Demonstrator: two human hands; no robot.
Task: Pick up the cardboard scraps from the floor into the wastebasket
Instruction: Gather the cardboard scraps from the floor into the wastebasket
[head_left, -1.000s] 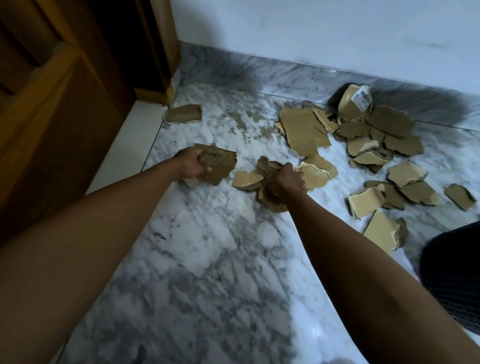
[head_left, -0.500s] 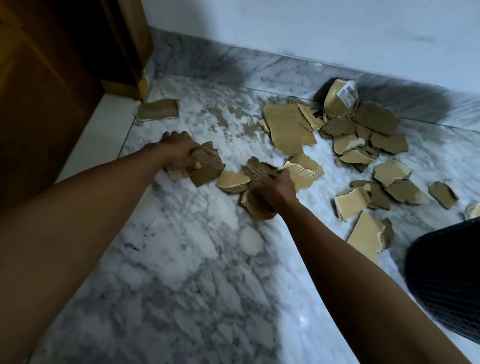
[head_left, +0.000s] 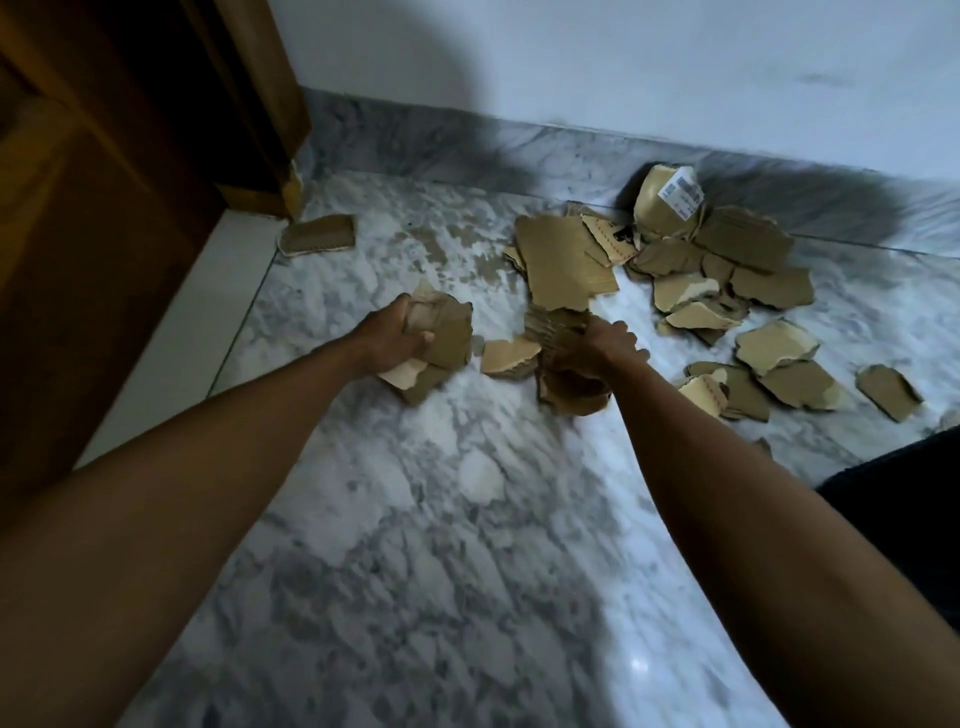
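Both hands have gathered more since half a second ago: the left hand (head_left: 397, 332) now has its bundle of torn brown cardboard scraps (head_left: 441, 338) lifted and bunched tighter, and the right hand (head_left: 602, 345) has pushed further over its own crumpled wad of brown cardboard (head_left: 563, 384), with the fingers spread across the top. The left hand is closed around its bundle, thumb near and fingers on the far side; the bundle's long axis runs from near-left to far-right, and a pale torn edge points toward the near side. The right hand grips its wad, which hangs down toward the grey-veined white marble floor (head_left: 415, 519). Between the two lies a small pale-edged cardboard scrap (head_left: 506, 356), flat, its long axis left to right. A large flat brown cardboard sheet (head_left: 561, 265) lies just beyond the right hand, with its long axis running near to far. Farther right, a loose heap of cardboard pieces (head_left: 727, 270) rests against the marble skirting, one piece with a white printed label (head_left: 679, 193) tilted up. A lone corrugated scrap (head_left: 318, 235) lies by the wooden door frame (head_left: 249, 104) at far left. A dark mesh wastebasket (head_left: 904, 519) shows at the near right edge.
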